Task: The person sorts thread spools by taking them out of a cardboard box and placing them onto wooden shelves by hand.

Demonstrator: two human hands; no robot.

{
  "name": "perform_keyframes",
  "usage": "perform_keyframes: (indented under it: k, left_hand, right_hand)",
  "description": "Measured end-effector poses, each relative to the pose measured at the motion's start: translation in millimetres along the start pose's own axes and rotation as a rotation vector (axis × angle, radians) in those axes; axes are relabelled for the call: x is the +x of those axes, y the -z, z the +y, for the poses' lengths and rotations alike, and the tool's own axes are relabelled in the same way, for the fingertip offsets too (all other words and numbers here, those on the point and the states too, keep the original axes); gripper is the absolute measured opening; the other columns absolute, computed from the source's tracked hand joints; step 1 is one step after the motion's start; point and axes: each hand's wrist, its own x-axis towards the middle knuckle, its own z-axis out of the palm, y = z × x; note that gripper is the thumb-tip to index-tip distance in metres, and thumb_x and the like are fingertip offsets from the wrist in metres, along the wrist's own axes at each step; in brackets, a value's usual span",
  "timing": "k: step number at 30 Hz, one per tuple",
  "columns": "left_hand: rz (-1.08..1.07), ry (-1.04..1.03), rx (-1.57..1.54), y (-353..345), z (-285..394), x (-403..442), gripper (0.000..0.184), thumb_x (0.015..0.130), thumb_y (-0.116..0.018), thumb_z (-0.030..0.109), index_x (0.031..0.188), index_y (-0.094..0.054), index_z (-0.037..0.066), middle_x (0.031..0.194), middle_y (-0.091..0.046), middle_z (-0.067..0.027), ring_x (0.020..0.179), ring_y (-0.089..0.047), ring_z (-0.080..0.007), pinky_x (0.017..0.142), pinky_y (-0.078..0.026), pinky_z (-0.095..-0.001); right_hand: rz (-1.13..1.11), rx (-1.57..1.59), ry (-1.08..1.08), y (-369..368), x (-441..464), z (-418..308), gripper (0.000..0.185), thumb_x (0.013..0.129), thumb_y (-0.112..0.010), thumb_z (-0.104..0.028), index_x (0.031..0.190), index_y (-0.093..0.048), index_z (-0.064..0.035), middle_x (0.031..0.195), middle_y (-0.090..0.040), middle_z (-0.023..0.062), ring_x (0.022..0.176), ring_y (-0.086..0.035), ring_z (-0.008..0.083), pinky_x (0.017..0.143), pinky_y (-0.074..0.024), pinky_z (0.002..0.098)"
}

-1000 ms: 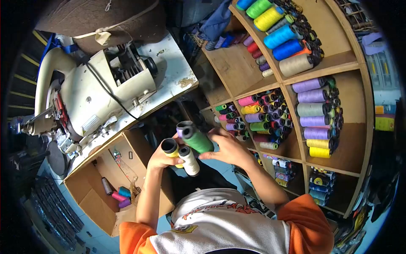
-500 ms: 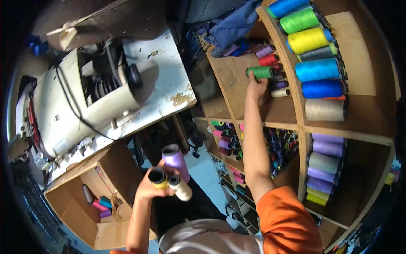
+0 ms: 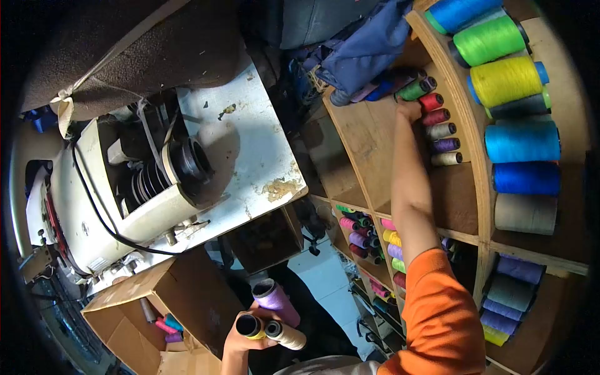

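My left hand is closed around three thread spools near my body: a purple spool, a yellow spool seen mostly by its dark open end, and a smaller cream spool. Up in the wooden shelf, my right hand grips the near end of a green thread spool, which lies in line with a row of small spools. Just below it in that row are a red spool, a dark red spool, a grey spool and a violet spool.
Large cones, such as a yellow one, line the right shelf compartment. Blue cloth hangs over the shelf's far end. At left, a sewing machine sits on a worn white table. A cardboard box holds several spools.
My right hand has carried the green spool away from me along the shelf, into the far part of the row. The view has shifted; my left hand still holds its three spools.
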Motion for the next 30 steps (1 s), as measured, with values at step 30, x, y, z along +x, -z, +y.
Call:
perform_keyframes:
  k: [30]
  left_hand:
    - [-0.189,-0.151,0.354,-51,9,-70,0.059,0.07,-0.074,0.01,0.122,-0.048,-0.002,0.112,-0.052,-0.0106,0.105,-0.052,-0.0225,0.095,-0.042,-0.037]
  right_hand:
    - [-0.94,0.508,0.471,442,-508,154,0.056,0.07,-0.075,-0.019,0.118,-0.053,0.0012,0.108,-0.057,0.0162,0.099,-0.059,0.0295,0.087,-0.0482,0.0363]
